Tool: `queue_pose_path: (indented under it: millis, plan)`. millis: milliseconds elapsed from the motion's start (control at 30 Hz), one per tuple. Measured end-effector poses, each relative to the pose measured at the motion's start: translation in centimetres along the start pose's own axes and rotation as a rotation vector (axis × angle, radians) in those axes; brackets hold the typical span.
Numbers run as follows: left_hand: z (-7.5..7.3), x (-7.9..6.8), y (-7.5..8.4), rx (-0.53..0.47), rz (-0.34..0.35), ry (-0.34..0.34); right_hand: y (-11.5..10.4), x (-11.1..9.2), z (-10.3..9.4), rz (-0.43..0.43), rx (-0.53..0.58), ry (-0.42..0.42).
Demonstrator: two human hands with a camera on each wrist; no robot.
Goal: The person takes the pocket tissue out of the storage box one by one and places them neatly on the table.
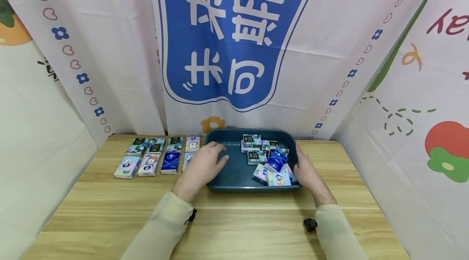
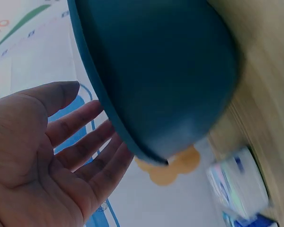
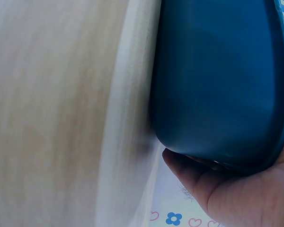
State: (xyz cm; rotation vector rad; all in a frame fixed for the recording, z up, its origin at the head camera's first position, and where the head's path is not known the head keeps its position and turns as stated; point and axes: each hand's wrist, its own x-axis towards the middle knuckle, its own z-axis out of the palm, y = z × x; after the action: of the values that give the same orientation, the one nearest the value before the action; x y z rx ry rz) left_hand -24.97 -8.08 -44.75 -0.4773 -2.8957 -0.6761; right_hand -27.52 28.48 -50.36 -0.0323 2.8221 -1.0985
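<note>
A dark teal plastic tray (image 1: pixel 253 189) stands on the table between both hands. My left hand (image 1: pixel 207 162) is at its left end, fingers spread and loosely bent. In the left wrist view, the fingertips lie right at the tray's rim (image 2: pixel 111 111). At the opposite end, my right hand (image 1: pixel 307 172) grips the tray, its fingers on the outer wall (image 3: pixel 222 90) under the rim. Small tissue packs lie heaped in the tray's right half, among them a dark blue pack (image 1: pixel 276 161) and a light blue pack (image 1: pixel 279 179).
Left of the tray, several tissue packs lie in two rows, including a dark blue one (image 1: pixel 170 162) and a white one (image 1: pixel 149 165). My left hand partly hides the front pack nearest the tray. A printed curtain (image 1: pixel 128 68) hangs behind the wooden table (image 1: pixel 249 227).
</note>
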Motion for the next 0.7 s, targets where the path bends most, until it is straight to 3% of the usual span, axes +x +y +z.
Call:
queue_pose_path:
  millis: [300, 700]
  plan:
    - [1.6, 0.7, 2.8, -0.015, 0.038, -0.046, 0.1, 0.0, 0.1, 0.0, -0.005, 0.002]
    - [4.7, 1.9, 5.2, -0.025, 0.115, -0.108, 0.2, 0.0, 0.2, -0.004, -0.006, 0.006]
